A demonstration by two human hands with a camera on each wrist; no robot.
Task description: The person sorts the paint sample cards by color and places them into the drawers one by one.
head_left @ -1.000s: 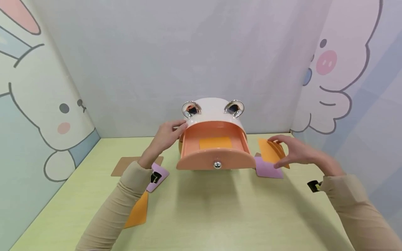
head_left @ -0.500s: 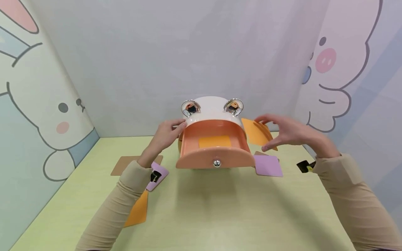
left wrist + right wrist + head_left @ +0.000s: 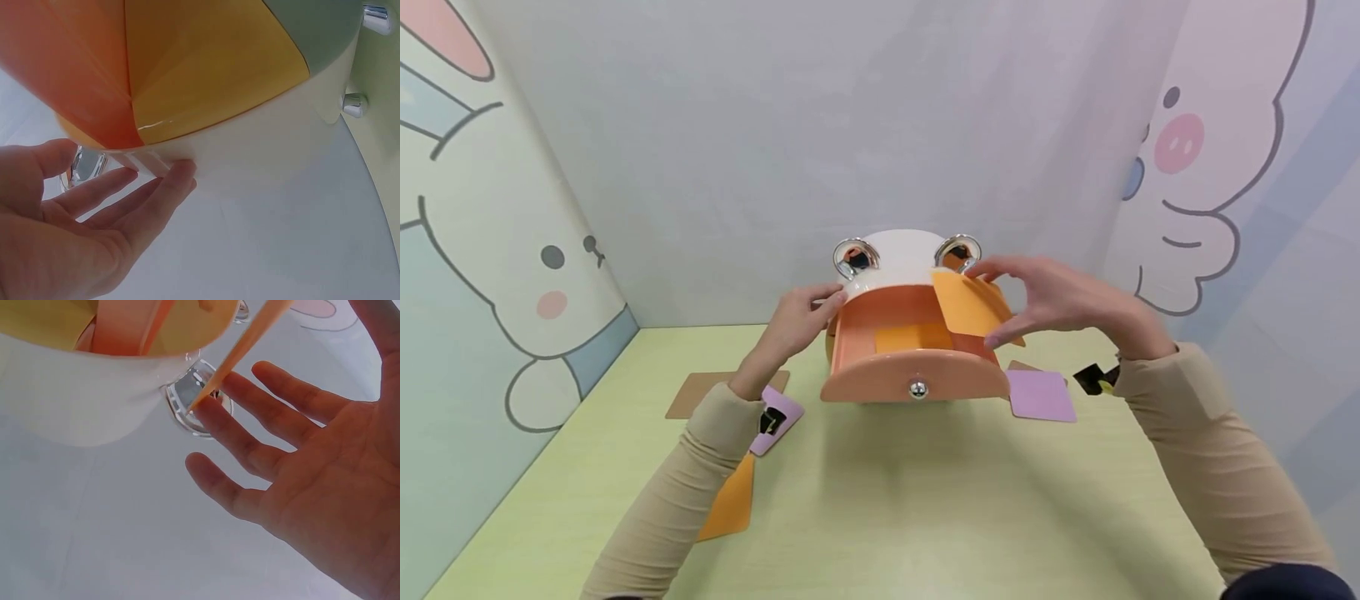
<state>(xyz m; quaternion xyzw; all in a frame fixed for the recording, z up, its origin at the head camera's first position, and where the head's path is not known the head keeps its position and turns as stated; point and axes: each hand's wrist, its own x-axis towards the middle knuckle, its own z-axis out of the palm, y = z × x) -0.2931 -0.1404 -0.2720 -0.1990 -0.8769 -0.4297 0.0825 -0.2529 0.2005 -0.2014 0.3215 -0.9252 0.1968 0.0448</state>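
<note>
A frog-shaped box (image 3: 908,254) with a white shell and shiny silver eyes stands at the back of the table, its salmon-coloured drawer (image 3: 880,379) pulled out. An orange card (image 3: 901,338) lies inside the drawer. My left hand (image 3: 792,323) rests against the box's left side, fingers loosely extended on the white shell in the left wrist view. Over the drawer's right side, my right hand (image 3: 1063,298) holds another orange card (image 3: 968,307) at a tilt between thumb and fingers. In the right wrist view that card (image 3: 247,350) shows edge-on beside the fingers.
Right of the box lies a purple card (image 3: 1041,396) over a brown one (image 3: 1021,365). To the left are a brown card (image 3: 707,392), a purple card (image 3: 786,429) and an orange card (image 3: 733,504), partly hidden by my left arm. Cartoon-printed walls surround the table (image 3: 895,517).
My right hand has lifted the orange card and carried it leftward from above the purple card to over the drawer. My left hand has stayed against the box.
</note>
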